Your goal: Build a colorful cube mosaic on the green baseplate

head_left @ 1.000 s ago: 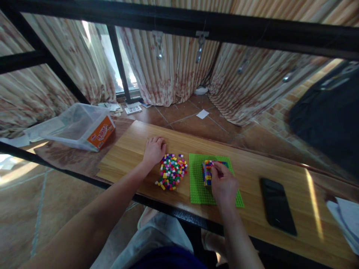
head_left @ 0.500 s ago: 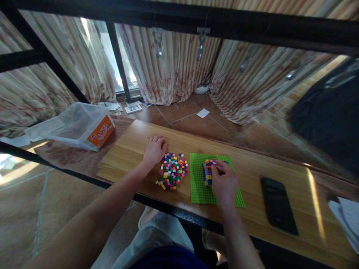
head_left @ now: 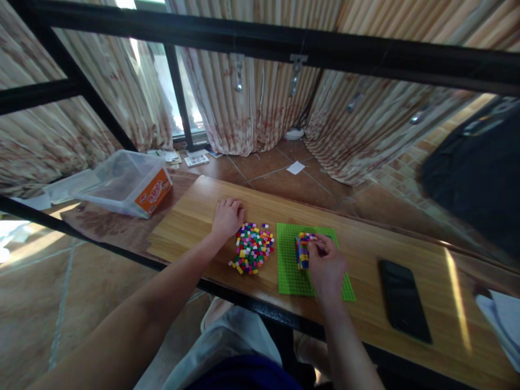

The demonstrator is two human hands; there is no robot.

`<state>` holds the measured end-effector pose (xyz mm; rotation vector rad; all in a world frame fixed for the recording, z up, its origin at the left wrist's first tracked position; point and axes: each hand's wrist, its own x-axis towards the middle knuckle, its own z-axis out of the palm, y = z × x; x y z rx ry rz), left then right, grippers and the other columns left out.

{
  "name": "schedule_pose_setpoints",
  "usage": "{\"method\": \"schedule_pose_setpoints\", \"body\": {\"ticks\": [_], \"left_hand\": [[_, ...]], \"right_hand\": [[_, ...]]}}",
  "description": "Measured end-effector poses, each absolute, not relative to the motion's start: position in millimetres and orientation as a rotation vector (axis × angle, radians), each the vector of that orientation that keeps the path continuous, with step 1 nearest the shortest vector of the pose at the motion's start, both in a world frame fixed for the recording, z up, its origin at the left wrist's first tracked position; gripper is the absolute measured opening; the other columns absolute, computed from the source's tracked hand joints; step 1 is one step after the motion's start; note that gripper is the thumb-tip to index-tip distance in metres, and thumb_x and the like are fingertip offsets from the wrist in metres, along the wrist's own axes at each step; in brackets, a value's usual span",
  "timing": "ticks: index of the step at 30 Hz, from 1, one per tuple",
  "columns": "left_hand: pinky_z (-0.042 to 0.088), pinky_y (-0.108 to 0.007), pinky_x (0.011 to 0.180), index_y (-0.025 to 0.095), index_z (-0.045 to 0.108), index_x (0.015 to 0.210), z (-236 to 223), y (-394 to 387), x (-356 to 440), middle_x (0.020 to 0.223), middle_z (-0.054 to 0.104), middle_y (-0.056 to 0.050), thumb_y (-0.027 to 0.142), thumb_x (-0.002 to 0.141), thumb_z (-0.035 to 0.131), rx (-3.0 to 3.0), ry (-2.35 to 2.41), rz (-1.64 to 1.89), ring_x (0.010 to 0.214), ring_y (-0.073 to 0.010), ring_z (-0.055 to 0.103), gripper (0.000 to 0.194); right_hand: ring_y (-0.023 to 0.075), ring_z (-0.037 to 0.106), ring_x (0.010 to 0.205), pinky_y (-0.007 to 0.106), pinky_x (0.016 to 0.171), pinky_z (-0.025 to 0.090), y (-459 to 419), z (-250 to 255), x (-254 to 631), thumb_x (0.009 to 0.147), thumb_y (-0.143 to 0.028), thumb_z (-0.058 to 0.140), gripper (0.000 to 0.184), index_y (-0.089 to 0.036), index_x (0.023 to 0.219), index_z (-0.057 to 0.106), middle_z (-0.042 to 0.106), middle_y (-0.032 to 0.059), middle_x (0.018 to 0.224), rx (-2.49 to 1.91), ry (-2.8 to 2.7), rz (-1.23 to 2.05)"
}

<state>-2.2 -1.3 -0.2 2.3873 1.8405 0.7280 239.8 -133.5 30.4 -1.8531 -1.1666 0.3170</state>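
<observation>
A small block built of colourful toy bricks point(head_left: 303, 252) stands on a green studded baseplate point(head_left: 286, 271). At its top right edge my right hand point(head_left: 328, 265) is closed, thumb and fingertips pinched against the bricks. Those fingers hide part of the block, and I cannot make out whether a separate loose brick is between them. On the wooden tabletop, my left hand point(head_left: 228, 219) lies palm down with its fingers loosely stretched out, holding nothing visible. Just right of it spreads a pile of loose toy bricks point(head_left: 254, 249) in many colours.
A black phone point(head_left: 405, 300) lies right of the baseplate, with white papers point(head_left: 501, 319) at the far right edge. A clear plastic bin point(head_left: 122, 181) with an orange label stands at the left. A black metal bar point(head_left: 260, 40) crosses above the table.
The view has tilted slightly, so everything sits a little lower and further right. Both hands keep nearly the same places, the right at the brick block and the left beside the pile.
</observation>
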Motion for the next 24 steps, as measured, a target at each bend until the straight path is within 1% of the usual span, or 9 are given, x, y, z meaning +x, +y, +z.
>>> {"method": "schedule_pose_setpoints", "body": {"ticks": [3, 6, 9, 11, 17, 24], "left_hand": [[0.038, -0.045, 0.099, 0.019, 0.061, 0.104, -0.5, -1.0, -2.3, 0.117, 0.061, -0.01, 0.026, 0.088, 0.047, 2.392, 1.847, 0.727, 0.109, -0.0273, 0.052, 0.022], [0.038, -0.044, 0.098, 0.019, 0.061, 0.104, -0.9, -0.4, -2.3, 0.117, 0.061, -0.01, 0.026, 0.088, 0.047, 2.393, 1.855, 0.718, 0.109, -0.0271, 0.052, 0.022], [0.038, -0.044, 0.098, 0.019, 0.061, 0.105, -1.2, -0.2, -2.5, 0.116, 0.061, -0.01, 0.026, 0.088, 0.047, 2.397, 1.853, 0.719, 0.109, -0.027, 0.052, 0.023], [0.038, -0.043, 0.098, 0.018, 0.061, 0.105, -1.3, -0.2, -2.5, 0.117, 0.061, -0.01, 0.026, 0.088, 0.047, 2.399, 1.854, 0.721, 0.109, -0.027, 0.052, 0.023], [0.038, -0.043, 0.098, 0.018, 0.061, 0.105, -0.7, -0.6, -2.0, 0.118, 0.061, -0.01, 0.026, 0.088, 0.047, 2.394, 1.866, 0.706, 0.109, -0.0265, 0.052, 0.023], [0.038, -0.044, 0.099, 0.019, 0.061, 0.105, -0.6, 0.1, -2.1, 0.118, 0.061, -0.01, 0.026, 0.087, 0.048, 2.379, 1.869, 0.706, 0.111, -0.0273, 0.051, 0.023]], "right_hand": [[0.0202, 0.065, 0.083, 0.035, 0.078, 0.049, -142.9, 31.0, 223.8, 0.087, -0.032, 0.049, 0.028, -0.016, 0.101, 0.067, 0.071, 0.0101, 0.094, -1.745, -1.31, 0.208], [0.0197, 0.062, 0.09, 0.034, 0.083, 0.047, -149.5, 30.5, 202.6, 0.089, -0.023, 0.046, 0.024, -0.016, 0.096, 0.068, 0.069, 0.0094, 0.095, -1.638, -1.622, 0.177], [0.0202, 0.059, 0.092, 0.033, 0.084, 0.046, -149.5, 25.8, 186.6, 0.088, -0.015, 0.045, 0.025, -0.015, 0.098, 0.068, 0.067, 0.0094, 0.095, -1.683, -1.842, 0.224], [0.0208, 0.058, 0.093, 0.033, 0.084, 0.045, -146.4, 20.8, 181.4, 0.088, -0.013, 0.046, 0.025, -0.015, 0.1, 0.067, 0.065, 0.0096, 0.096, -1.767, -1.915, 0.237], [0.0204, 0.058, 0.095, 0.031, 0.084, 0.044, -134.4, 8.9, 179.7, 0.089, -0.013, 0.045, 0.025, -0.018, 0.101, 0.066, 0.062, 0.0096, 0.096, -1.916, -1.984, 0.271], [0.0204, 0.06, 0.089, 0.032, 0.081, 0.045, -136.7, 15.8, 176.8, 0.091, -0.016, 0.041, 0.025, -0.017, 0.093, 0.065, 0.065, 0.0097, 0.094, -1.835, -1.892, 0.294]]}}
